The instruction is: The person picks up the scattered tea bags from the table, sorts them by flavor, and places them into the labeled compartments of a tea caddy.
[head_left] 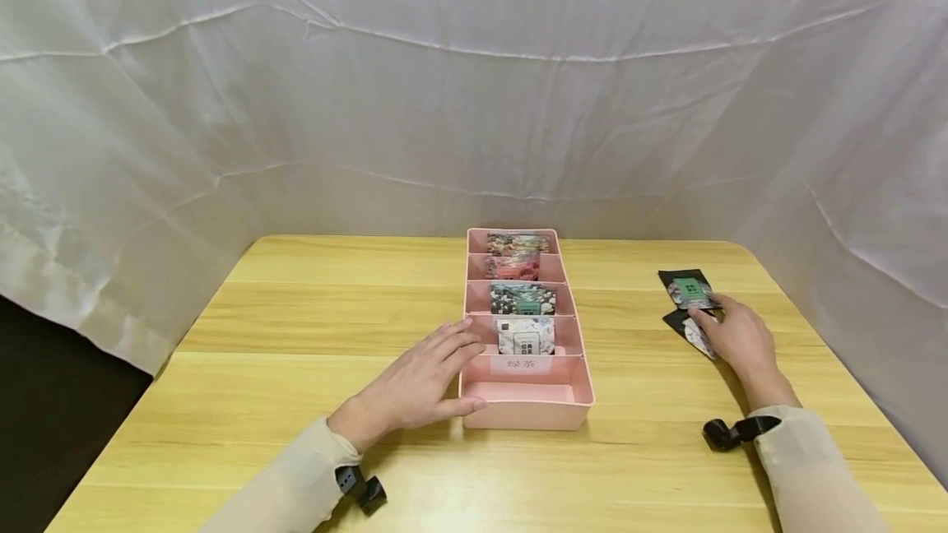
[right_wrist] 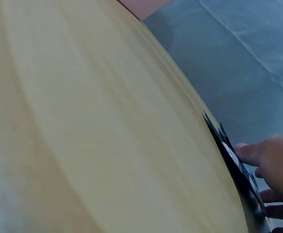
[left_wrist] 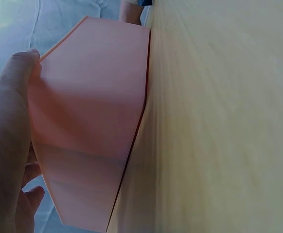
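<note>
A pink divided box (head_left: 529, 416) stands mid-table. My left hand (head_left: 422, 377) rests on its left rim, fingers extended over the edge and thumb at the front corner; the left wrist view shows the same hand (left_wrist: 10, 131) along the box's wall (left_wrist: 88, 97). At the right, my right hand (head_left: 743, 344) pinches a black tea sachet with a green label (head_left: 690, 291) by its near edge. Partly beneath that hand lies another black sachet with a whitish label (head_left: 696, 336). In the right wrist view, the thumb (right_wrist: 248, 154) touches the sachets (right_wrist: 234, 165), which appear edge-on.
Tea sachets stand in the box's rear compartments: a white one (head_left: 526, 336), a dark floral one (head_left: 522, 300), a red one (head_left: 513, 267) and another at the back (head_left: 517, 244). The front compartment's divider carries a paper label (head_left: 522, 364). Pale cloth (head_left: 474, 105) hangs behind the table.
</note>
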### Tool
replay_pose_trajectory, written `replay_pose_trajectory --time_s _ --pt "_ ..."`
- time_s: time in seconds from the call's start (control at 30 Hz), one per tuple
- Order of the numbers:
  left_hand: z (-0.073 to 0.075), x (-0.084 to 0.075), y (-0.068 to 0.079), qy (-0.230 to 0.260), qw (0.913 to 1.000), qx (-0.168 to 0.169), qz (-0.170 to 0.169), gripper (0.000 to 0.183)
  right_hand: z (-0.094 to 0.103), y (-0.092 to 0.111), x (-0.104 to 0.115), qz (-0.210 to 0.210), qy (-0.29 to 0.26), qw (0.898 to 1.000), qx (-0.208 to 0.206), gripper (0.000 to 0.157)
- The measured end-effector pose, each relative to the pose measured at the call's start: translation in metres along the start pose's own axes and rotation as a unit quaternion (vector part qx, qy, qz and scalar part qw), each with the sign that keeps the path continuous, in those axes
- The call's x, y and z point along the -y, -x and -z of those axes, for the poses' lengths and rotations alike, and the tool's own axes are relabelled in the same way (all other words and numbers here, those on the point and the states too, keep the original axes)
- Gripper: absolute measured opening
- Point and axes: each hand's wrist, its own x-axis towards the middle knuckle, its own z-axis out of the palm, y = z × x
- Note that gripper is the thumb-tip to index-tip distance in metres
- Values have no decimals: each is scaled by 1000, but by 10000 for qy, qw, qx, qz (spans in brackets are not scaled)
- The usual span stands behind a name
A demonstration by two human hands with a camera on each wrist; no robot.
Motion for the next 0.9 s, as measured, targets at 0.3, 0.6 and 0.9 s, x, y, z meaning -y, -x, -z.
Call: replay_pose_trajectory --time_s 0.3,0.6,0.9 --pt "0 0 0 40 10000 -10 31 78 0 -5 2 -269 -132 9994 -174 75" --pt "-1 0 -1 72 10000 -42 7 79 -5 -10 9 -557 -283 9974 -355 63" --pt "1 0 0 31 10000 -45 -49 80 -5 -18 13 -805 -123 9966 -81 88"
